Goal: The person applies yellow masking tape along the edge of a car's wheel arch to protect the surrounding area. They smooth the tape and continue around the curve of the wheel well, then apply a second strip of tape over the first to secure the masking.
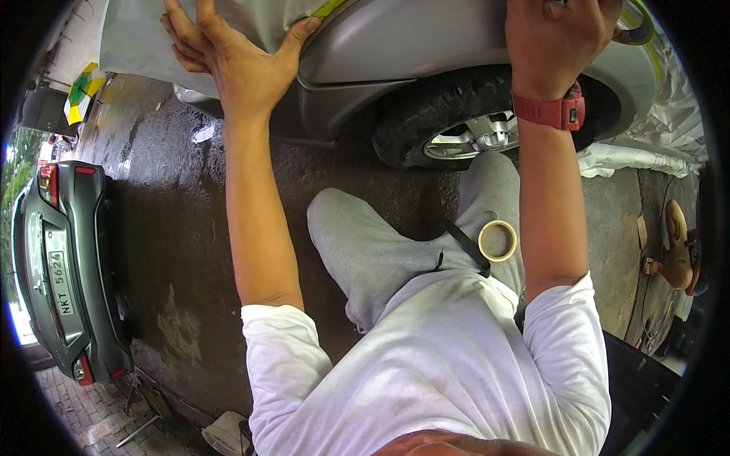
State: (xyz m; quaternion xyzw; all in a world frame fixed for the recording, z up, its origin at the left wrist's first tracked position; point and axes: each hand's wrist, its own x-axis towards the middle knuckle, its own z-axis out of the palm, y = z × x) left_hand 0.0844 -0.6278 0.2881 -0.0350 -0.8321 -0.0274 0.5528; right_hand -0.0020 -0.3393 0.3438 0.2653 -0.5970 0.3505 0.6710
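Note:
My left hand (232, 57) lies flat, fingers spread, on a sheet of pale masking paper (144, 38) that covers the side of a silver car (395, 38). Its thumb reaches the paper's edge, where a strip of yellow-green tape (328, 9) runs. My right hand (555, 38), with a red watch (551, 112) on the wrist, is raised against the fender above the wheel arch. Its fingers run out of the top of the picture, and it grips a yellow-green tape roll (637, 30) that shows at its right side. A beige tape roll (497, 241) rests on my grey-trousered thigh.
The silver car's tyre and alloy wheel (456, 133) are right in front of my knees. A dark green car (65, 258) stands at the left on wet concrete (175, 228). Plastic sheeting (646, 156) hangs at the right, near another person's sandalled foot (675, 254).

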